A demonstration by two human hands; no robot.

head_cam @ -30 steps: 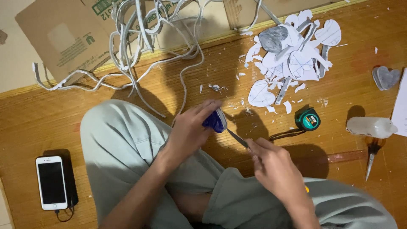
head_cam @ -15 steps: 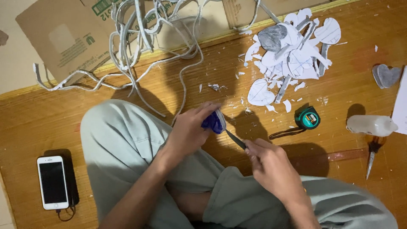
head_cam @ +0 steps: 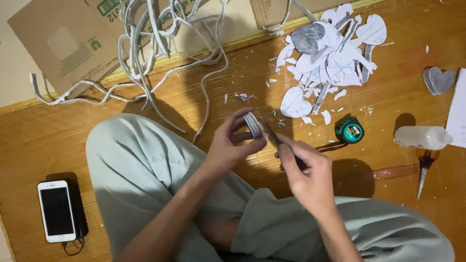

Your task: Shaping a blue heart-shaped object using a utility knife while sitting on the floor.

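My left hand (head_cam: pixel 230 145) pinches 1 tape roll (head_cam: pixel 253 125) above my knee, and my right hand (head_cam: pixel 306 167) grips 1 blade (head_cam: pixel 272 136) touching it. On the floor: 1 phone (head_cam: pixel 57 210), 1 green tape measure (head_cam: pixel 349 131), 1 brown cardboard sheet (head_cam: pixel 58 43) with green print at top left.

On the wooden floor (head_cam: pixel 204 97), a white smartphone (head_cam: pixel 57 210) lies left of the person's bent knees. A tangle of white cut strips (head_cam: pixel 155 48) lies behind them, partly on flat brown cardboard (head_cam: pixel 63 43). Right of the strips sits a pile of white paper heart cutouts (head_cam: pixel 330 58); in front of it, a green round tape measure (head_cam: pixel 350 130). Further right lie a clear plastic bottle (head_cam: pixel 421 137) and orange-handled scissors (head_cam: pixel 425 167).
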